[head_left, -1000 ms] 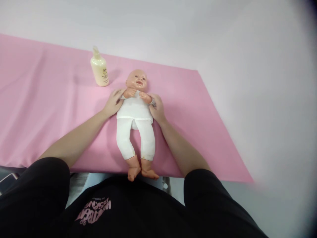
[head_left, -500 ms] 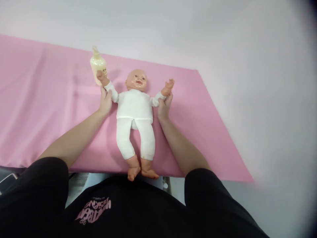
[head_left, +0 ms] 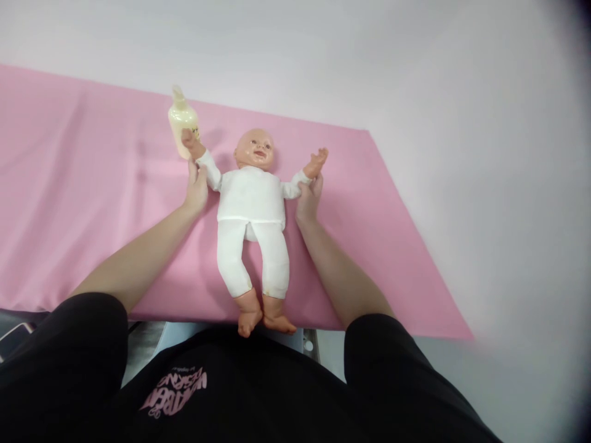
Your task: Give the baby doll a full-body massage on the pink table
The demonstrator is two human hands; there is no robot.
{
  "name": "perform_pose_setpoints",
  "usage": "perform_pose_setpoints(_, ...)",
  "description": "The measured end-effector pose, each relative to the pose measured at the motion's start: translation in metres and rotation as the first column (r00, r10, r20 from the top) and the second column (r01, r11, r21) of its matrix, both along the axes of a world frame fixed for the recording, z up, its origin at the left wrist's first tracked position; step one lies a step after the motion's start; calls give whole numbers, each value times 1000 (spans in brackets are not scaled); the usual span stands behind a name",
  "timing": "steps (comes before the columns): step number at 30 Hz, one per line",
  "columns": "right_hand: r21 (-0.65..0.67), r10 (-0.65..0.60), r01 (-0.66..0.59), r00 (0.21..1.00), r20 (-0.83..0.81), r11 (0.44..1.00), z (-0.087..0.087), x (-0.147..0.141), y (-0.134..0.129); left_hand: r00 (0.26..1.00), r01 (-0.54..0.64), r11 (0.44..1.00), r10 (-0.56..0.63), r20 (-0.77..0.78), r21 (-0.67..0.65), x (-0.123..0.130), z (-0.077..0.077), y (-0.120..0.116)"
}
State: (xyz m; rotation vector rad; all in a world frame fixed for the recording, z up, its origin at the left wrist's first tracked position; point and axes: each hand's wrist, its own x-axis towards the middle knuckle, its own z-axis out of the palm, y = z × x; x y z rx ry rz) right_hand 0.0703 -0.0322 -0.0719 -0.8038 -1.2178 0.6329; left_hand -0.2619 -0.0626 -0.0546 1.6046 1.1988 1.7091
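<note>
A baby doll (head_left: 252, 195) in white clothes lies face up, its bare feet over the front edge of the pink cover. Its arms are raised out to both sides. My left hand (head_left: 197, 186) is closed round the doll's forearm on the left side of the view. On the other side, my right hand (head_left: 308, 200) holds the doll's other forearm near the wrist. A pale yellow pump bottle (head_left: 181, 117) stands just behind the doll's hand at the left.
The pink cover (head_left: 360, 246) lies over the table, with folds at the left. A pale wall or floor surrounds it. A phone (head_left: 15, 340) shows at the lower left, below the table's front edge.
My right hand and the doll's forearm in it have shifted slightly to the right. My left hand and the doll's body have hardly moved.
</note>
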Motion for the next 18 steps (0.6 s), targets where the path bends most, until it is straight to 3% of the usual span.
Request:
perform_pose_setpoints(5,-29,75,-70,962,263,997,23,-15,-28,968,70,996,-57,-246,46,16,20,-21)
perform_pose_setpoints(10,32,123,-159,861,493,987,29,-19,-36,884,131,989,-89,-459,61,19,29,-27)
perform_pose_setpoints(14,2,119,-132,902,415,991,25,-18,-33,932,98,994,-73,-355,51,18,23,-23)
perform_pose_setpoints(18,-19,86,-84,963,255,996,22,-17,-29,998,39,998,-42,-53,-53,10,6,-9)
